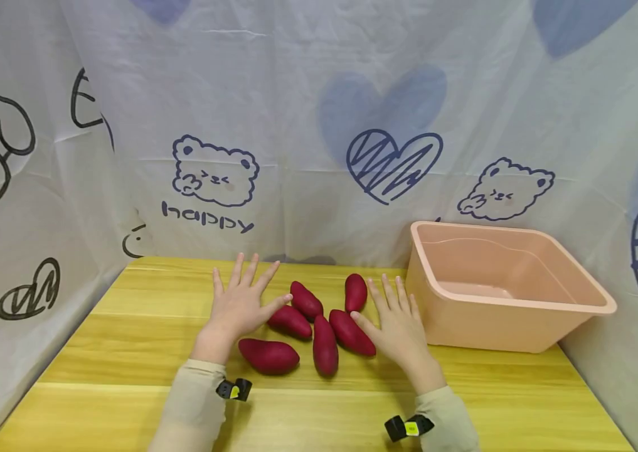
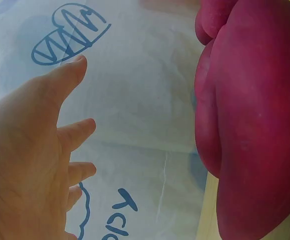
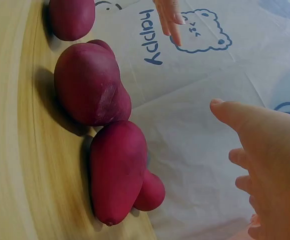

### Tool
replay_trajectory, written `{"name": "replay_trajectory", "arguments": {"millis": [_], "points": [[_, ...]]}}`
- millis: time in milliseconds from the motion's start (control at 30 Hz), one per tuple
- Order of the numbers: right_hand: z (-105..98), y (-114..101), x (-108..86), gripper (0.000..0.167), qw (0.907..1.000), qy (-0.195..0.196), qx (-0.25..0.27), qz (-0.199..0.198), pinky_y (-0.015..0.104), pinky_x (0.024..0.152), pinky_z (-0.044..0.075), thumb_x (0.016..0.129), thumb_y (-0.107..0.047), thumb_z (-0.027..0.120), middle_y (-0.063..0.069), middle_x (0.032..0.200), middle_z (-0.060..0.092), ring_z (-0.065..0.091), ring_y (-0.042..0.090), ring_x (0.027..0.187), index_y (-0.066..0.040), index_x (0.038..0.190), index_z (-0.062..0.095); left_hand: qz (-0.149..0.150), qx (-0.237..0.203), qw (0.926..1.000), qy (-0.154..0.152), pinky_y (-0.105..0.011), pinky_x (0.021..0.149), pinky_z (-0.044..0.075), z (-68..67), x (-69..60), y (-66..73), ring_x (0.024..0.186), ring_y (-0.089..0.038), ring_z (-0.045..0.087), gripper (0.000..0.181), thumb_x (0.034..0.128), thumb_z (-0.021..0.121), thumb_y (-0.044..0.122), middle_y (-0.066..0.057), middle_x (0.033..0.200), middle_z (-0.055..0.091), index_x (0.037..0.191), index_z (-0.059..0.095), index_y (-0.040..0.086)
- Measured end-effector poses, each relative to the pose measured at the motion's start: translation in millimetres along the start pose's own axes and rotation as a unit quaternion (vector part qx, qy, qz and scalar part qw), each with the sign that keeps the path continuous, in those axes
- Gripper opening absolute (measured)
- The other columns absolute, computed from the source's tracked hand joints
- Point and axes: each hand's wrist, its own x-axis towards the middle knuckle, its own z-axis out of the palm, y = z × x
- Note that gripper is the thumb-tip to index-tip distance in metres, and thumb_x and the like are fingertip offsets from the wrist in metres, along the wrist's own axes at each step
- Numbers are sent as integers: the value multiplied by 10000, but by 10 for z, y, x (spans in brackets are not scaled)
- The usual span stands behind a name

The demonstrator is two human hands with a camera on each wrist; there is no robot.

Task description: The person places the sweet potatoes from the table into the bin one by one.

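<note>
Several dark red, smooth, sweet-potato-like tubers [image 1: 325, 346] lie in a loose cluster on the wooden table. My left hand [image 1: 236, 307] is over the cluster's left side, fingers spread and holding nothing. On the right side, my right hand [image 1: 400, 326] is spread too, its thumb near a tuber [image 1: 352, 333]. The left wrist view has a large tuber [image 2: 262, 115] beside the left hand [image 2: 30, 160], with a gap between them. In the right wrist view, tubers [image 3: 117, 172] lie apart from the right hand [image 3: 274, 160].
A pink plastic bin [image 1: 488, 323] stands at the table's back right, close to the right hand; its visible inside holds nothing. The yellow wood-grain table [image 1: 319, 417] is backed by a white curtain [image 1: 296, 94] printed with hearts and bears.
</note>
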Motion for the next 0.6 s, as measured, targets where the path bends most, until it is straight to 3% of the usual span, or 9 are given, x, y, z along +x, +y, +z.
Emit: {"name": "replay_trajectory", "arguments": {"millis": [300,600], "points": [[-85,-24,-2,797,9999,86,-60,-12,602,1194,121,922,-650,454,112,1635,179,40,364,1522,-212,1556,249,62,-120,9999,7,-711,1117,-104,-36,-20,67,1524,-359,-61,769,892,416,728,-95,1647,124,1545,220,370],[-275,-69,-40,759,9990,424,19,-155,580,1183,209,923,-610,500,139,1579,321,178,375,1498,-206,1537,307,187,-291,9994,58,-697,1133,-85,-57,-36,156,1525,-360,-18,757,894,401,732,-97,1639,167,1541,236,374]]}}
